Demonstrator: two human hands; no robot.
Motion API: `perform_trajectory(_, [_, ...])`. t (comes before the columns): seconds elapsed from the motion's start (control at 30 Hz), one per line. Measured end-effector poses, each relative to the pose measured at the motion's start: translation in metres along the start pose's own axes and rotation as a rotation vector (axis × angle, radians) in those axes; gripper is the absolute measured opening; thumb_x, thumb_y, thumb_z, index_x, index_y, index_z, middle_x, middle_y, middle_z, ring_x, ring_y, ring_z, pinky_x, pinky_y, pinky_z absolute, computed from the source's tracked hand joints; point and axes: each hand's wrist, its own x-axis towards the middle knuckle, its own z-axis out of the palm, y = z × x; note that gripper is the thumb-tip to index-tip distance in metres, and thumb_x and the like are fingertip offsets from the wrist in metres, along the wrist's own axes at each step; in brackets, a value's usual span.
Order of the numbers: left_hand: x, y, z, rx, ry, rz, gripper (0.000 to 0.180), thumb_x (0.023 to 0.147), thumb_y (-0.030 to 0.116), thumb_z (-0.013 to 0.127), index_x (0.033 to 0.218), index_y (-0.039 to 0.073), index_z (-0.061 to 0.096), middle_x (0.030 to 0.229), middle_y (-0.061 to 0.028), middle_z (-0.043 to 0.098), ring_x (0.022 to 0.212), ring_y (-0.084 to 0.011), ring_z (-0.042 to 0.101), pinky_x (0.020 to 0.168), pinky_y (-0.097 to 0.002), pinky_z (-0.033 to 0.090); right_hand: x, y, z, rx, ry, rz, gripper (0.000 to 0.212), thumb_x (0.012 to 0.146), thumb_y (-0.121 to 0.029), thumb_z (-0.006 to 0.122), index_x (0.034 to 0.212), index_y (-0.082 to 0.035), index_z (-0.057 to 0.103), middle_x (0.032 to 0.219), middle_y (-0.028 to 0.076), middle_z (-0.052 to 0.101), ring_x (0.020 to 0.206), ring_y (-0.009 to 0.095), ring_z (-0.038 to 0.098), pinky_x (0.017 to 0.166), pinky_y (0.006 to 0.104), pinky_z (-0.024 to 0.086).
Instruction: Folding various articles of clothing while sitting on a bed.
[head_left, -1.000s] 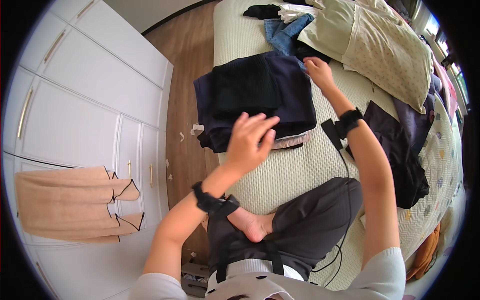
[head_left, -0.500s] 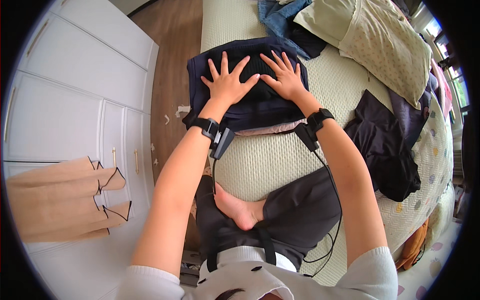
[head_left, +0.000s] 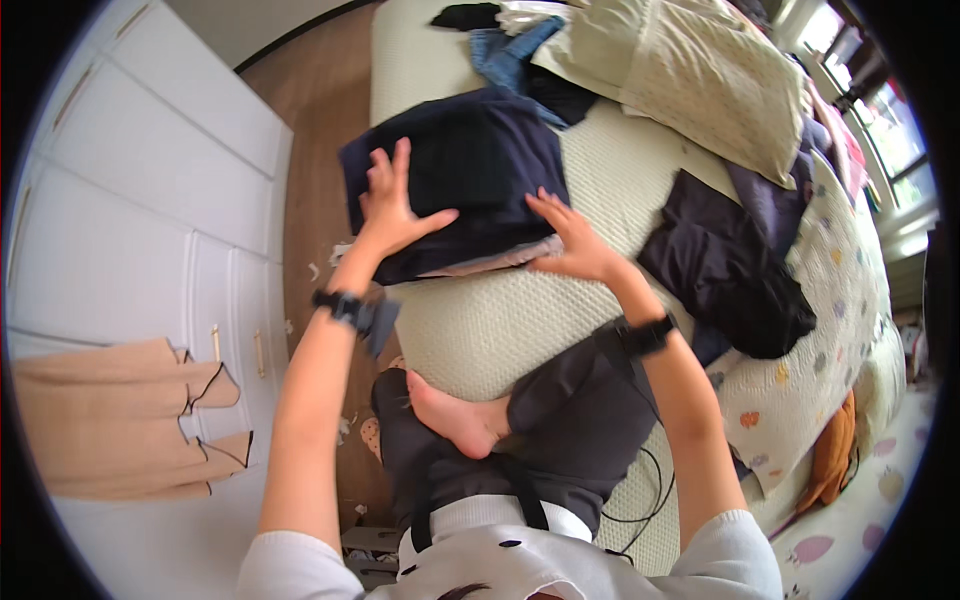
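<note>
Left hand: fingers spread, gripping nothing; blur obscures contact. Clothes stack: on the bed, between both hands; lower layers mostly hidden. Right hand: spread, unclenched, at stack's near right corner; contact unclear. Black garment: crumpled, shape indistinct.

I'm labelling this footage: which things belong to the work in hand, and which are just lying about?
Work in hand:
stack of folded clothes
left hand, over the stack
right hand, at its near-right corner

Apparently lying about:
blue denim
patterned pillow
crumpled black garment
orange cloth
</note>
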Motion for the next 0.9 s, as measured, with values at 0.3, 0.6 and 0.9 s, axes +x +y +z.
perform_trajectory(0.3, [-0.239,-0.043,-0.007,0.091,-0.407,-0.348,0.089,0.067,0.019,0.069,0.137,0.021,0.015,0.139,-0.0222,0.013,0.127,-0.0381,0.017,0.101,-0.0459,0.02,-0.333,0.014,-0.088,-0.408,0.527,0.649,0.06,0.061,-0.006,0.066,0.118,-0.003,0.045,0.122,0.017,0.043,0.114,0.032,0.039,0.096,0.0382,0.031])
perform_trajectory(0.6, [-0.316,-0.061,0.004,-0.213,-0.429,-0.521,0.055,0.077,0.018,0.06,0.127,0.01,0.038,0.124,-0.0202,0.042,0.117,-0.0332,0.038,0.097,-0.0368,0.032,-0.323,0.053,-0.132,-0.809,0.823,0.592,0.062,0.06,-0.008,0.066,0.12,-0.011,0.046,0.123,0.017,0.043,0.115,0.032,0.039,0.096,0.0381,0.031])
perform_trajectory(0.9, [-0.288,-0.01,0.005,-0.329,-0.163,-0.211,0.04,0.08,0.018,0.056,0.116,0.003,0.047,0.112,-0.0187,0.052,0.104,-0.0324,0.049,0.089,-0.0349,0.039,-0.296,0.102,-0.217,-0.711,0.889,0.596,0.032,0.073,-0.011,0.047,0.102,-0.004,0.058,0.096,0.015,0.062,0.091,0.027,0.058,0.08,0.0339,0.043])
